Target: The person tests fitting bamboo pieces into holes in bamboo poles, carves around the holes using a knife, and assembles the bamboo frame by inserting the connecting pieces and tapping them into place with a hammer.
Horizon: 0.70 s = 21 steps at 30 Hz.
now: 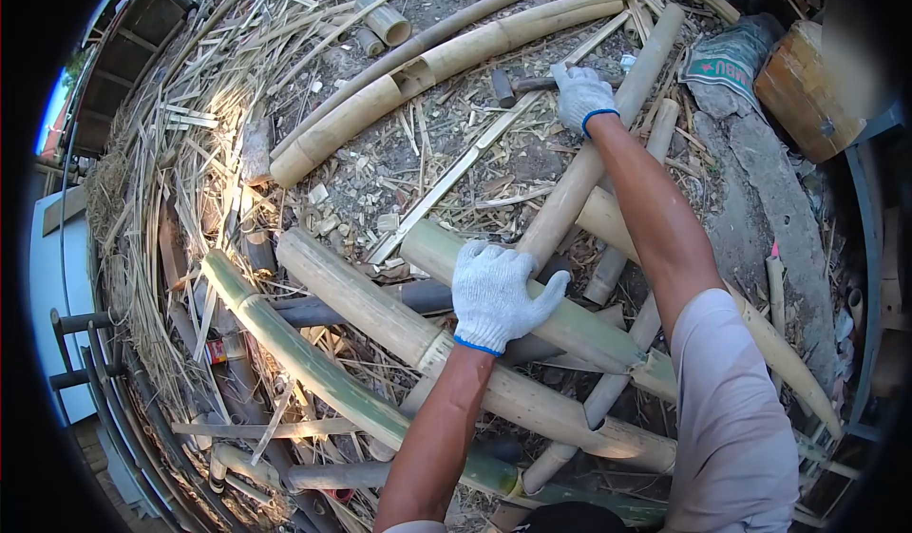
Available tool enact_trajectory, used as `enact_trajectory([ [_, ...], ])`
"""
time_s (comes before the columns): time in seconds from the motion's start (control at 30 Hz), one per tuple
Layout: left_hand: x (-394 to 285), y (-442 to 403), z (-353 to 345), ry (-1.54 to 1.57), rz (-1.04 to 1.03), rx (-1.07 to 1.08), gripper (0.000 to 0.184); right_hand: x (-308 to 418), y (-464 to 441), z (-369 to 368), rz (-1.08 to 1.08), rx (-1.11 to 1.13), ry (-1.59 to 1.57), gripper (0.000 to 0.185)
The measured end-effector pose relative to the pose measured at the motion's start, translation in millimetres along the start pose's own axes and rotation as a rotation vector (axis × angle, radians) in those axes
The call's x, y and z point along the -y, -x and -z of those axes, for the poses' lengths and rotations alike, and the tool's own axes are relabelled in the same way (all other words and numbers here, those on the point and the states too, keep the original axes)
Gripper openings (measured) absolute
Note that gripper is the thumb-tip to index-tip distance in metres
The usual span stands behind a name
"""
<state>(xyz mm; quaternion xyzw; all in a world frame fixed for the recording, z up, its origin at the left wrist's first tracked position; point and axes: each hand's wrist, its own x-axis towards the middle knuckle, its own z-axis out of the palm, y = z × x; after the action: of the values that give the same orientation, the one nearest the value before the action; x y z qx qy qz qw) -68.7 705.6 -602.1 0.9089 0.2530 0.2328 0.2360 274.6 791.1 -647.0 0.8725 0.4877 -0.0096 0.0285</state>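
My left hand (499,294), in a white knitted glove with a blue cuff, lies over a thick greenish bamboo pole (591,335). Its fingers curve over the far side of the pole and its thumb sticks out to the right. Farther forward, my right hand (581,99), gloved the same way, is closed around the dark handle of a hammer (503,88). The hammer lies on its side on the ground, its head to the left of my hand. Just right of that hand, a long grey-tan bamboo pole (570,191) slants across the greenish one.
More bamboo poles (361,291) cross in front of me. A long split bamboo (513,37) curves across the back. Strips and chips (218,143) litter the ground at left. A green sack (731,63) and a wooden block (807,91) stand at back right, beside broken concrete (769,191).
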Motion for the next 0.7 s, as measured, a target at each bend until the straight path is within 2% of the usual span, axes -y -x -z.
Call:
enact_trajectory([
  [0.03, 2, -1, 0, -0.004, 0.007, 0.015, 0.037, -2, -4, -14, -0.011, -0.007, 0.014, 0.065],
  [0.13, 3, -1, 0, -0.011, 0.018, 0.013, 0.035, -3, -11, -39, -0.022, -0.128, 0.205, 0.051],
  [0.23, 3, 0, 0, 0.007, 0.016, -0.014, 0.034, -1, -18, -33, 0.024, -0.066, 0.235, 0.036],
  [0.3, 2, 0, 2, -0.006, 0.027, 0.035, 0.035, -5, -26, -58, 0.111, -0.198, 0.29, 0.026],
  [0.37, 0, 0, 6, -0.041, 0.025, 0.041, 0.034, 3, -14, -42, 0.105, -0.122, 0.118, 0.021],
  [0.43, 2, 4, 4, -0.025, 0.013, 0.005, 0.034, 15, -3, -26, 0.237, -0.445, 0.002, 0.016],
  [0.5, -3, 2, 6, -0.033, 0.003, -0.01, 0.033, 41, 14, 35, 0.285, -0.606, -0.07, 0.023],
  [0.57, -5, 3, 5, -0.08, -0.036, -0.065, 0.032, 61, 43, 86, 0.313, -0.67, -0.215, 0.038],
  [0.7, -2, 2, 0, -0.084, -0.034, -0.108, 0.035, 61, 183, 180, 0.341, -0.621, -0.728, 0.035],
])
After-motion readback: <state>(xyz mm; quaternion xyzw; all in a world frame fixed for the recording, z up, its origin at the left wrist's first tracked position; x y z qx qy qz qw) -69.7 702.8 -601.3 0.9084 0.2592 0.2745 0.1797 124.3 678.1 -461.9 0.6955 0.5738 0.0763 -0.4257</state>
